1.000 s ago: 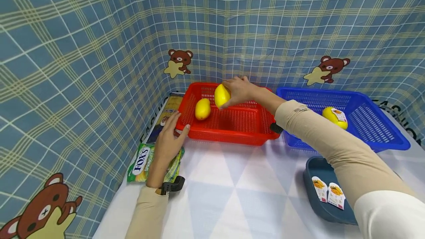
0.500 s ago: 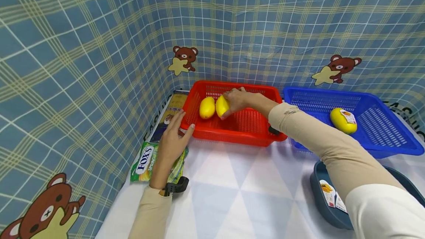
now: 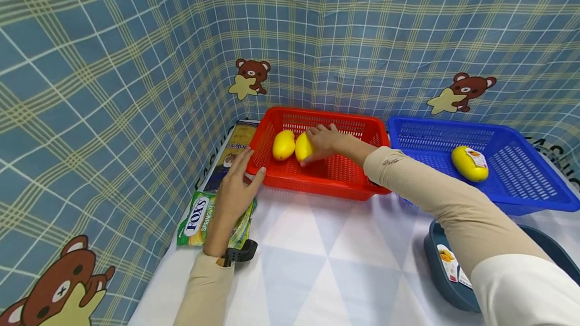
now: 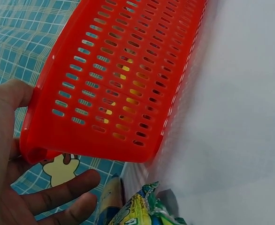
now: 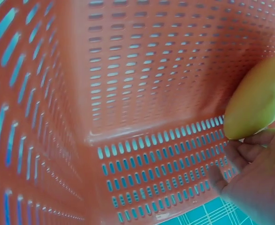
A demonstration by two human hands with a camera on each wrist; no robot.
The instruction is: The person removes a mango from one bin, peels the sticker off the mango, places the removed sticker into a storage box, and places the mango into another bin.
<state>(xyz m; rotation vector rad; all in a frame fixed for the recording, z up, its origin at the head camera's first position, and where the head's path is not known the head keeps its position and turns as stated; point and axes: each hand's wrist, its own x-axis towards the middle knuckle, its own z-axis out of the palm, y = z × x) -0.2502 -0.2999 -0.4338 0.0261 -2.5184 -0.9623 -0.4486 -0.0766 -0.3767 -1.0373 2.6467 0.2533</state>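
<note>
My left hand (image 3: 236, 190) rests at the near left corner of the red basket (image 3: 317, 188), thumb by the front rim and fingers along the left side. In the left wrist view its lower fingers are extended below the basket wall (image 4: 128, 93). Inside that basket, a yellow mango (image 3: 284, 145) lies at the left. Just right of it lies a second mango (image 3: 303, 147), beside which my right hand (image 3: 323, 142) has its fingers spread and loose. The right wrist view has those fingers against or just under the mango (image 5: 255, 101); part of it is cut off by the frame.
A blue basket (image 3: 512, 200) to the right holds a mango (image 3: 469, 164) with a picture label. Nearer, a dark teal tray (image 3: 446, 283) with labels is partly behind my right sleeve. A green Fox's packet (image 3: 196, 220) and a gold-blue packet (image 3: 240, 140) lie left.
My right hand has lowered its mango into the red basket next to the other one, and its fingers have loosened. The left hand stays at the corner.
</note>
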